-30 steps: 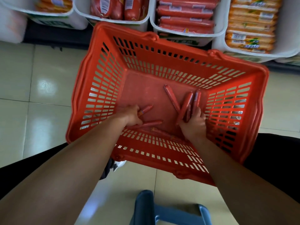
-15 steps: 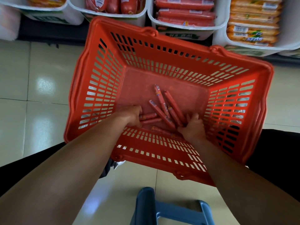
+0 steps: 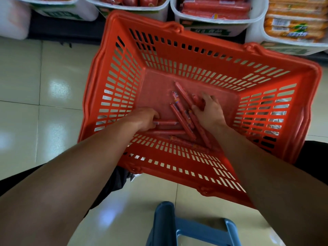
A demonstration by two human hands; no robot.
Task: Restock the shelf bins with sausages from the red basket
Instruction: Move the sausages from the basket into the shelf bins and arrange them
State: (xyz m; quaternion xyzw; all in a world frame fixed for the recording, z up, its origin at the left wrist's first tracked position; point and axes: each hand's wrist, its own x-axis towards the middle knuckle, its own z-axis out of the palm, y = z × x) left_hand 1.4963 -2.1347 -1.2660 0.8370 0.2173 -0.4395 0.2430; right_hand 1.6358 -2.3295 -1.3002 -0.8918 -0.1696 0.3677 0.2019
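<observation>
Roughly centred in my feed, the red basket sits on pale glossy floor tiles, its far rim close under the white shelf bins along the top edge.

Sausages: a small loose pile on the basket floor, toward the near wall. Several thin red sticks lie diagonally, running from centre frame down to the lower right. Two or three more lie crosswise beneath them, near the slotted near wall.

Left hand: reaches in from the lower left, back of hand up. Fingers are curled under and closed around the left ends of the crosswise sausages, which stick out to the right of the knuckles.

Right hand: comes in from the lower right and lies on the upper ends of the diagonal sticks. Thumb sits against one stick and the fingers are bent over another. The fingertips are blurred, so I cannot tell whether it is gripping or only resting there.

Bins at upper centre hold red sausages stacked lengthwise. The bin at the upper right holds orange-wrapped packs. Green labels on the bin fronts are unreadable.

A blue plastic stool shows at the bottom edge, below the basket.
</observation>
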